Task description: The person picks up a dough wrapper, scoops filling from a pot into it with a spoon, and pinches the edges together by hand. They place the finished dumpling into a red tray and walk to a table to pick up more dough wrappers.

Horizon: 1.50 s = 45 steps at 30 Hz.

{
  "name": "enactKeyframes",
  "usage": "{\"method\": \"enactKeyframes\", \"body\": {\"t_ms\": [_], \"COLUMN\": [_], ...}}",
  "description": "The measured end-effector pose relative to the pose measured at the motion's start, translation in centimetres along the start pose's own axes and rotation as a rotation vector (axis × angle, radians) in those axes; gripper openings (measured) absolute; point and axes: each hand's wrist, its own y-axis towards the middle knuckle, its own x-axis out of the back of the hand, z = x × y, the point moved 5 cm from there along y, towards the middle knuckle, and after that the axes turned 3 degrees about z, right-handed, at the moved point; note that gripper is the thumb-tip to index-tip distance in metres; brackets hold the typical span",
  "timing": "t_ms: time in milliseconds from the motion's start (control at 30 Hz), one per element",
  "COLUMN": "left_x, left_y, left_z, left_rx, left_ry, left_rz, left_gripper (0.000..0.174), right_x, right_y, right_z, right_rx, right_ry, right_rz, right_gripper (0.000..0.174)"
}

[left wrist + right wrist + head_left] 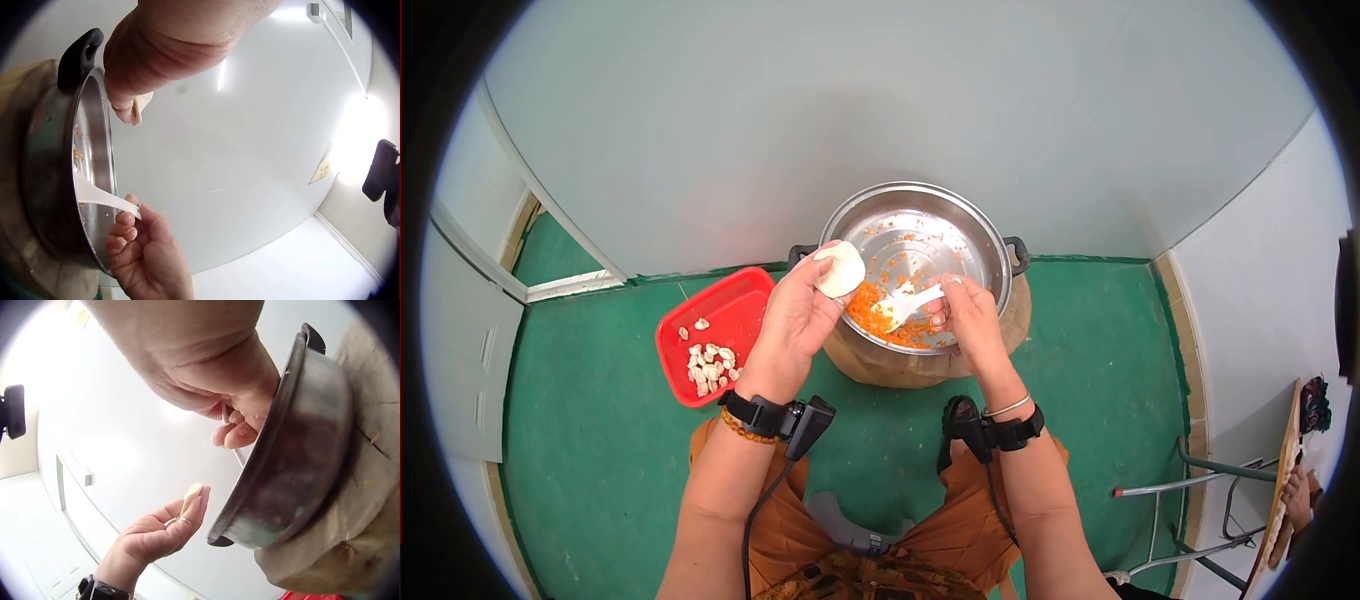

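My left hand (796,312) holds a round, pale dough wrapper (841,270) by its edge over the left rim of a steel pot (962,208). In the right wrist view the wrapper (192,495) stands thin and slightly bent at the fingertips of the left hand (156,535). My right hand (972,318) grips the handle of a white spoon (896,306), whose bowl lies in chopped orange filling (868,312) at the pot's lower left. The left wrist view shows the right hand (150,253) pinching the end of the spoon's handle (106,199).
The pot sits on a wooden stump (880,370). To its left, a red tray (741,300) holds several small folded dumplings (712,368) on the green floor (600,400). A wall (820,110) stands behind the pot. A metal-legged stand (1200,485) is at right, with another person's hand (1298,500) by it.
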Motion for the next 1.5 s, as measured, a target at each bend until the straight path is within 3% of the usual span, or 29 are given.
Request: {"method": "enactKeyframes", "body": {"t_ms": [667,967,1067,1200,1300,1500], "left_x": [0.4,-0.2,-1.1,-1.2,-1.0,-0.9], "left_y": [0.2,0.2,0.0,0.2,0.4,0.7], "left_z": [0.4,3.4,4.3,4.8,5.0,5.0], "left_rx": [-0.006,0.126,0.156,0.153,0.142,0.142], "left_ry": [0.019,-0.067,-0.102,-0.116,-0.116,-0.119], "left_rz": [-0.024,0.023,0.039,0.063,0.068,0.076], "left_gripper": [0.027,0.029,0.031,0.030,0.028,0.028], "right_x": [1.5,1.5,0.7,-1.0,-2.8,-3.3], "right_y": [0.0,-1.5,-2.2,-4.5,-6.3,-6.9], "right_z": [0.9,2.9,2.9,3.9,5.3,5.7], "right_rx": [-0.040,0.260,0.417,0.534,0.855,0.979], "right_ry": [0.203,0.318,0.216,-0.251,-0.732,-0.781], "right_rz": [-0.039,-0.131,-0.093,-0.067,0.057,0.119], "right_gripper": [0.025,0.025,0.025,0.021,0.017,0.018]}}
